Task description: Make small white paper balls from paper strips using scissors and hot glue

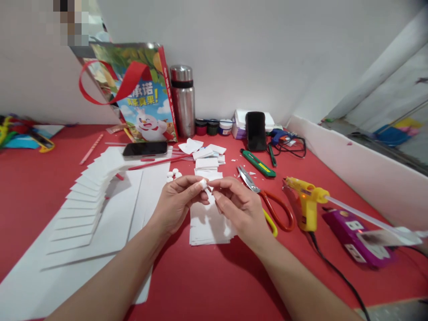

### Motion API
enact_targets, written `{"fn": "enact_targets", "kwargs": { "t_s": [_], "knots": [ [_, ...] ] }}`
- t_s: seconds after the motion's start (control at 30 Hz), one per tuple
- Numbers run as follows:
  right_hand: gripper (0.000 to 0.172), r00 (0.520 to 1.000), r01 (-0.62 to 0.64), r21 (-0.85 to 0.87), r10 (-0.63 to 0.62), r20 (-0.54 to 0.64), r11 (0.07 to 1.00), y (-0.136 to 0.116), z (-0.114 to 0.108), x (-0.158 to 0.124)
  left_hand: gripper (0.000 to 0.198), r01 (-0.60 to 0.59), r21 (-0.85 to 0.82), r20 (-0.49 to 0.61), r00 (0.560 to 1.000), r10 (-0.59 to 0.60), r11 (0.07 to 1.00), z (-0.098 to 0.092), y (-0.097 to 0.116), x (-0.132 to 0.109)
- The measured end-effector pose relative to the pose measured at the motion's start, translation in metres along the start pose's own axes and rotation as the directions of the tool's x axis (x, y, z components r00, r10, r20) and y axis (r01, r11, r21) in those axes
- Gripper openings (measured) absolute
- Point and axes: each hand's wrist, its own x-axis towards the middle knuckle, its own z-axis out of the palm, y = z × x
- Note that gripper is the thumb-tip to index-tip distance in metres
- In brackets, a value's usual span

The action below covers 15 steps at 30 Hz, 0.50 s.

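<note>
Between the thumb and fingers of my left hand is a small white piece, perhaps a rolled paper strip. My right hand is right beside it, index fingertip close to the white piece and thumb drawn in; whether it holds anything is too small to make out. Below both hands lies a stack of white paper strips. Several small white discs sit just behind my left hand. Cut white card pieces are piled farther back.
At left, a curved stepped white card model stands on white sheets. To the right are scissors, a green cutter and a yellow glue gun with its cord. Behind stand a steel flask, a gift bag and phones.
</note>
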Motion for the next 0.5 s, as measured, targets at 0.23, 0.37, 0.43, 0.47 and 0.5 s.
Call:
{"fn": "enact_targets", "kwargs": {
  "t_s": [0.23, 0.37, 0.43, 0.47, 0.5],
  "knots": [
    [0.021, 0.992, 0.125, -0.159, -0.121, 0.034, 0.979, 0.003, -0.0007, -0.0029, 0.015, 0.0, 0.022, -0.003, 1.0, 0.001, 1.0, -0.0017, 0.0001, 0.0003],
    [0.023, 0.983, 0.185, -0.252, -0.177, 0.056, 0.95, 0.0033, -0.0024, -0.0026, 0.014, -0.008, 0.043, -0.001, 1.0, 0.008, 0.999, -0.0027, -0.0002, -0.0006],
    [0.023, 0.983, 0.184, -0.261, -0.173, 0.061, 0.948, 0.0027, -0.0029, -0.002, 0.014, -0.007, 0.042, -0.007, 1.0, 0.007, 0.999, -0.0026, -0.0002, -0.0008],
    [0.022, 0.984, 0.175, -0.248, -0.165, 0.061, 0.953, 0.0022, -0.003, -0.0018, 0.014, -0.007, 0.037, -0.011, 1.0, 0.008, 0.999, -0.0024, -0.0001, -0.0008],
    [0.022, 0.987, 0.16, -0.221, -0.151, 0.059, 0.962, 0.0017, -0.0029, -0.0016, 0.015, -0.006, 0.031, -0.015, 1.0, 0.007, 0.999, -0.002, 0.0001, -0.0007]
  ]
}}
